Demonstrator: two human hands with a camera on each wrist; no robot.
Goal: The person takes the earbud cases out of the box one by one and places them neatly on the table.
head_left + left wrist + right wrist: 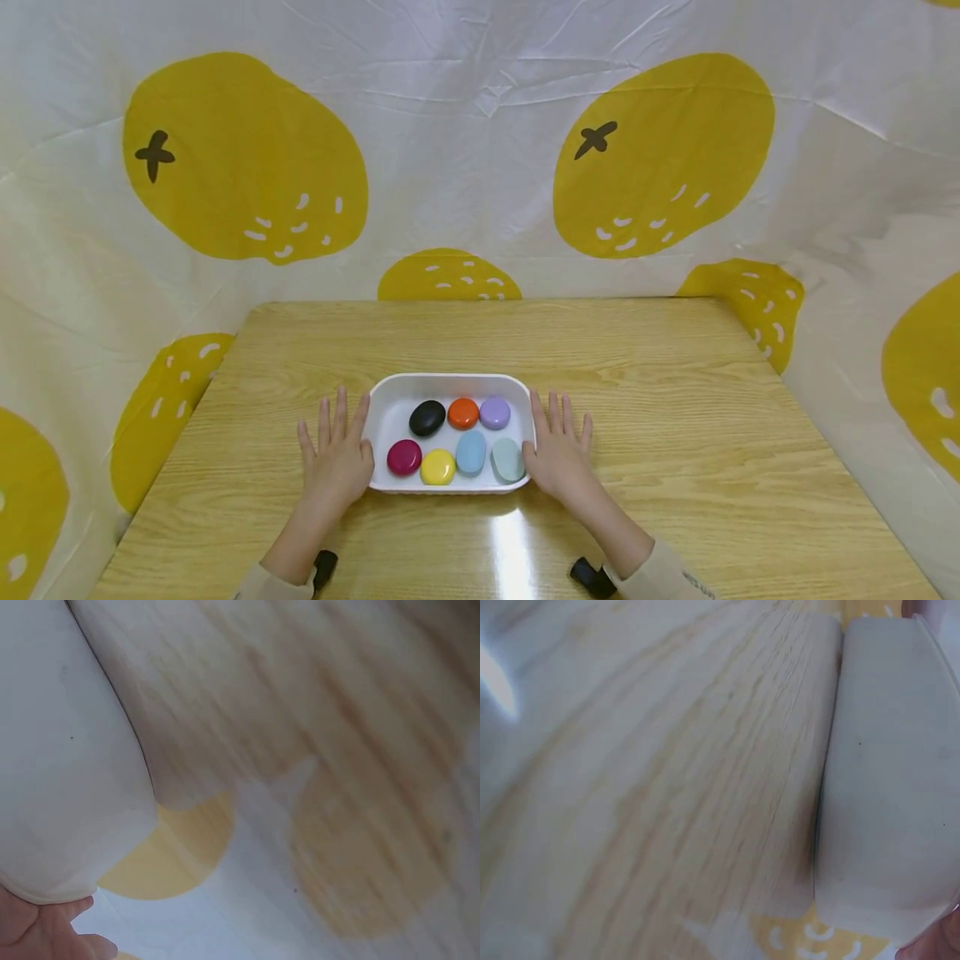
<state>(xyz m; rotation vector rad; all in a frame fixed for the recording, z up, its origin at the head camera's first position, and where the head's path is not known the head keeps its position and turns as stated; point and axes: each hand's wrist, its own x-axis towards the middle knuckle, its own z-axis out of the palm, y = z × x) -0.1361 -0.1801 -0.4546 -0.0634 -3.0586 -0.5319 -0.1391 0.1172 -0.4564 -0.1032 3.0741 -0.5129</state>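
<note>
A white tray (450, 382) with rounded corners sat upright on the table (675, 400), touched at its short ends by a left hand (337, 467) and a right hand (561, 462), fingers spread. Inside, a black oval (427, 418), orange disc (462, 413) and lilac disc (495, 412) lined the far row; a crimson disc (404, 457), yellow disc (438, 467), light-blue oval (471, 452) and pale-green oval (508, 460) lay nearer.

A creased white fabric sheet (461, 179) printed with large yellow fruits (247, 158) is hanging behind and beside a light-brown, wood-grained counter (675, 400) that is reflecting white glare (512, 550).
</note>
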